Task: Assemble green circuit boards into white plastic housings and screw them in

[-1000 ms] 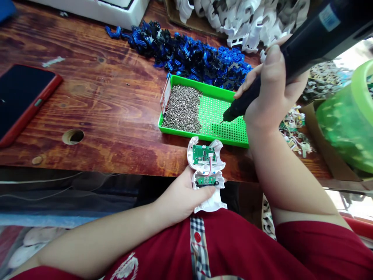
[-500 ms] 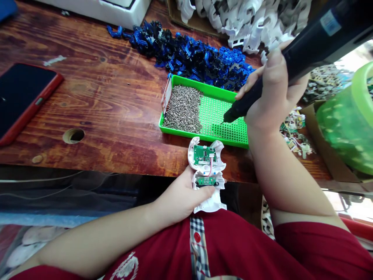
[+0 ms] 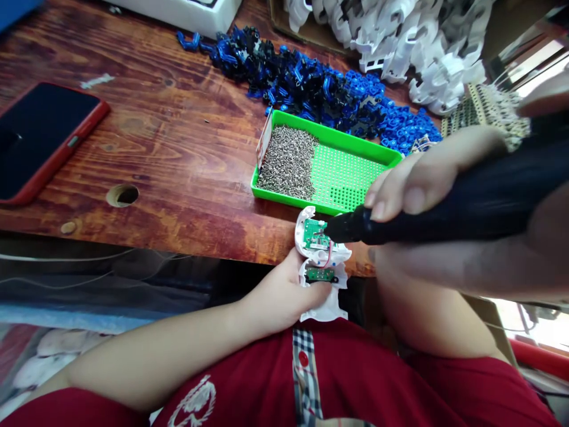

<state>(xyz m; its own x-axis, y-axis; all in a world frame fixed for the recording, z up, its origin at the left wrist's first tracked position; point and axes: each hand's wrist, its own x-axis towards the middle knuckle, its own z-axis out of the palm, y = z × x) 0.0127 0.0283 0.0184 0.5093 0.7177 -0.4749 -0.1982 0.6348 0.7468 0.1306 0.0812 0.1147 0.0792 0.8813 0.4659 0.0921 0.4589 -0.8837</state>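
My left hand (image 3: 280,293) grips a white plastic shell (image 3: 320,267) at the table's near edge. The shell lies open side up, showing two small green circuit boards joined by a red wire. My right hand (image 3: 427,184) is wrapped round a black electric screwdriver (image 3: 448,207), held nearly level. The driver's tip rests on the upper green board (image 3: 315,235). Just behind the shell sits a green screw tray (image 3: 355,151), with a heap of small silver screws (image 3: 287,163) in its left half.
A pile of blue and black plastic parts (image 3: 311,89) lies behind the tray, and white plastic shells (image 3: 400,35) are heaped at the back right. A phone in a red case (image 3: 40,139) lies at the left. The wooden table (image 3: 178,154) has a round hole (image 3: 123,194).
My right hand has brought the screwdriver down from over the green tray to the shell, so its tip now rests on the upper circuit board. My left hand still holds the shell.
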